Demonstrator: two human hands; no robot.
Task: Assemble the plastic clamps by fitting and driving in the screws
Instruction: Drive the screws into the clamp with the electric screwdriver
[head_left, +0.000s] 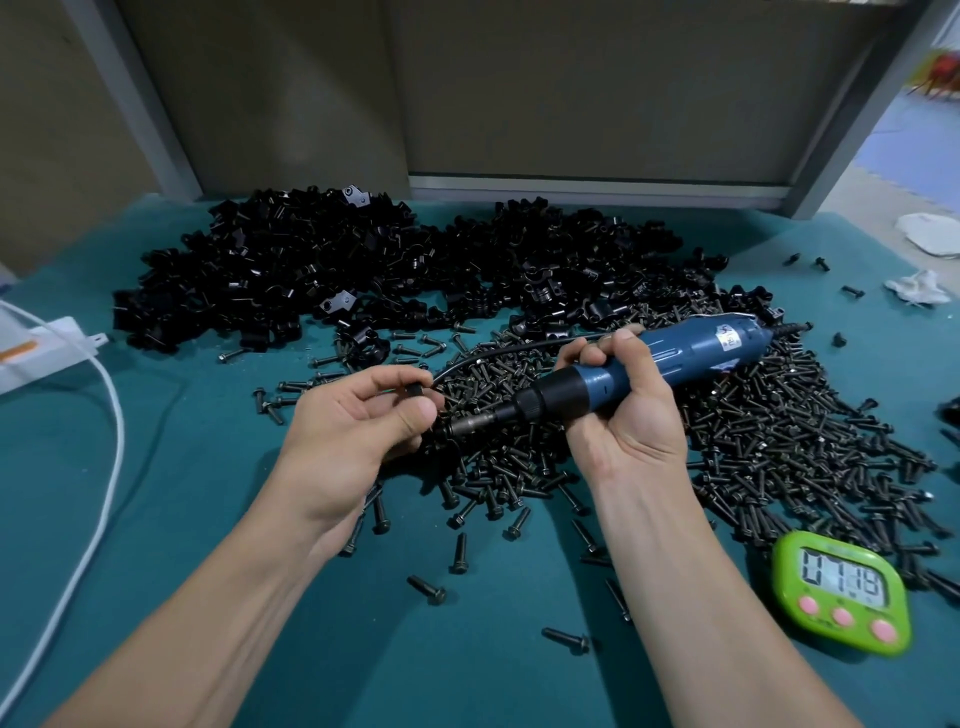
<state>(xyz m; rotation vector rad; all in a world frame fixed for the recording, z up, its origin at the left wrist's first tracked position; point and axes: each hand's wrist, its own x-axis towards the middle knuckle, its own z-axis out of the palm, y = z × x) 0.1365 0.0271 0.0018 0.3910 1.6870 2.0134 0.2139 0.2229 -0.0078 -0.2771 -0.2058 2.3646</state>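
Right hand (623, 410) has its fingers wrapped round the blue screwdriver (680, 356), bit aimed left at the left hand (348, 426), probably to meet the part square-on. Left fingers (376, 378) pinch a small black piece (414, 389); clamp or screw, can't tell. No bins: screws (779, 441) and clamps (311, 270) sit in loose heaps on the counter (208, 519), within reach.

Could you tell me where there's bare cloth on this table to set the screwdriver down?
Bare cloth lies between the white cable and the left forearm, in front of the clamp pile. Between the forearms only stray screws lie. Crowded: the screw pile from centre to the green timer.
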